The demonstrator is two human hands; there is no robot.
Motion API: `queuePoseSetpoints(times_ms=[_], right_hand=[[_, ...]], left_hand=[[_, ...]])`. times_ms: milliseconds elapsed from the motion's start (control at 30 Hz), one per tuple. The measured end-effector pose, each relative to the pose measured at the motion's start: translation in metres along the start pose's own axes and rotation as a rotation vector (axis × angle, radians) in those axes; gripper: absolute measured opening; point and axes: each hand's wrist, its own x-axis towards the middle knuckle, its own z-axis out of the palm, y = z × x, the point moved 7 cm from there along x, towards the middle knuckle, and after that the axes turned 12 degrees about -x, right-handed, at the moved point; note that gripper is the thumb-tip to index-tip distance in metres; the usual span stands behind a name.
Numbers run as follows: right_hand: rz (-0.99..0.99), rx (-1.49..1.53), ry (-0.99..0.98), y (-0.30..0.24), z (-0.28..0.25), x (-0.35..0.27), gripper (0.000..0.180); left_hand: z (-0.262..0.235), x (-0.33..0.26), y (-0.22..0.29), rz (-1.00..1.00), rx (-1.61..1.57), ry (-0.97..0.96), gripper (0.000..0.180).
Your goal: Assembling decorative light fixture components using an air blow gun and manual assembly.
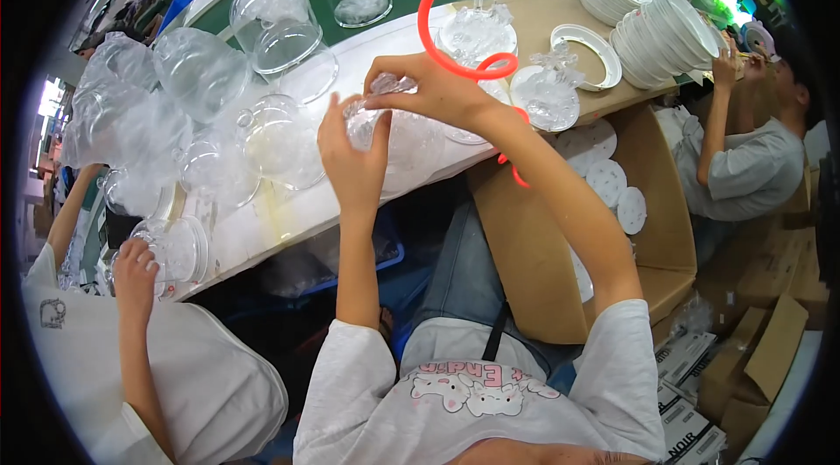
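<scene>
Right fingers [395,101] pinch a clear piece [392,83]; left fingers [333,122] curve nearby, hold unclear.

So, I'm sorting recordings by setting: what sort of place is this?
Probably a factory assembly workshop: a long workbench crowded with clear domes, stacks of round white parts, and co-workers on either side.

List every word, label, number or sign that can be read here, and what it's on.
Wording is located here, not copied out:
White T-shirt in front: pink lettering above cartoon animals, partly readable.
Printed packages, lower right: large dark lettering, partly readable; smaller print too small to read.
Co-worker's white shirt, left: a dark emblem, too small to read.
Clear material being handled: no writing I can make out.
</scene>
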Motion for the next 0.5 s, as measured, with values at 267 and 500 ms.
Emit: queuePoseSetpoints(times_ms=[267, 500], right_hand=[[0.037, 0.110, 0.145, 0.002, -0.027, 0.019, 0.020], [0.062, -0.027, 0.123, 0.009, -0.008, 0.023, 0.023]], left_hand=[[-0.013, -0.188, -0.077, -1.087, -1.098, 0.094, 0.037], [0.036, -0.169, -0.071, -1.067, -1.505, 0.157, 0.042]])
